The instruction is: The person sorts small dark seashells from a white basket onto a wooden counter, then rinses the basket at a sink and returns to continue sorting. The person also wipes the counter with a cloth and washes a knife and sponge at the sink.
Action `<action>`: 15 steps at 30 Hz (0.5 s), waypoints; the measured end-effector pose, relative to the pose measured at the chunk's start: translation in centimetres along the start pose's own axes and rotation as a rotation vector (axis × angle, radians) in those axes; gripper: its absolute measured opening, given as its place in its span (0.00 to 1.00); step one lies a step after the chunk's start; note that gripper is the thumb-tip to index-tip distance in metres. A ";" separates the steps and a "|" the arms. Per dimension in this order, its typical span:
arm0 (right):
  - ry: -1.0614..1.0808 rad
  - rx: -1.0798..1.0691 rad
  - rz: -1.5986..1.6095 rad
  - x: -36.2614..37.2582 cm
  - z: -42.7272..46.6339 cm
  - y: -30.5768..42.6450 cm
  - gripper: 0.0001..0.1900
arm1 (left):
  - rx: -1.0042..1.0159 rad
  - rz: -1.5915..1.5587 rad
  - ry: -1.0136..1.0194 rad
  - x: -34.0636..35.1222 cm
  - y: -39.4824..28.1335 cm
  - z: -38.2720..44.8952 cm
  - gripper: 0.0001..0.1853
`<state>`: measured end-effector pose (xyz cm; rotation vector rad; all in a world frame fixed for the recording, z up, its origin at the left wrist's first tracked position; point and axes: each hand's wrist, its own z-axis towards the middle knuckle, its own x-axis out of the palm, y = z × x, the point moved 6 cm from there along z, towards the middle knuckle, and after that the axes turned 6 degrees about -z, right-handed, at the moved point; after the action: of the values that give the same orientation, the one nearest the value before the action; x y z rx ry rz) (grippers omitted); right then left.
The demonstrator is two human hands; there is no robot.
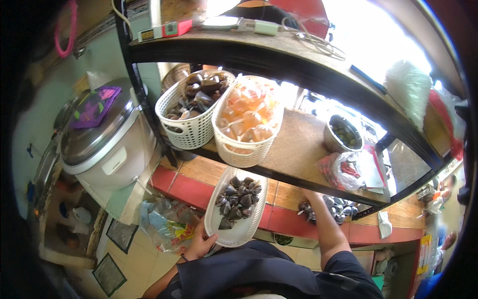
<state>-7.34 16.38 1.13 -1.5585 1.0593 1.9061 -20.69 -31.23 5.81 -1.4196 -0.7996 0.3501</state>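
Observation:
My left hand grips the near left rim of a white oval plastic basket, which holds a cluster of small tied bags of dark contents. My right arm reaches forward under the shelf; my right hand shows only in part, the fingers hidden by the shelf edge. Beside it, on the tiled counter, lie more small dark tied bags. Above, on the shelf, stand a white basket of dark bags and a white basket of orange bags.
A black-framed shelf spans the counter, bearing a metal pot of green items and a plastic bag of red items. At left stands a large rice cooker. A crumpled plastic bag hangs beside the counter.

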 end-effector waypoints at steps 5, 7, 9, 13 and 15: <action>-0.155 -0.143 -0.247 -1.3 1.5 0.2 0.25 | 0.029 -0.019 0.024 0.2 -0.6 0.2 0.40; -0.050 -0.035 -0.193 -2.0 2.4 -1.4 0.25 | 0.018 -0.045 0.027 0.1 -0.5 0.3 0.40; 0.008 0.030 -0.167 -3.1 2.9 -2.7 0.24 | 0.015 -0.054 0.021 0.1 -0.3 0.1 0.40; 0.021 0.057 -0.166 -4.3 3.0 -3.4 0.24 | 0.028 -0.008 0.000 -0.1 0.0 -0.1 0.39; 0.026 0.051 -0.166 -4.2 2.7 -3.1 0.23 | 0.036 0.008 0.002 -0.1 -0.1 -0.1 0.39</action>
<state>-5.56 20.91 4.43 -1.5947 0.9501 1.7398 -20.71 -31.44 5.86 -1.3896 -0.7825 0.3672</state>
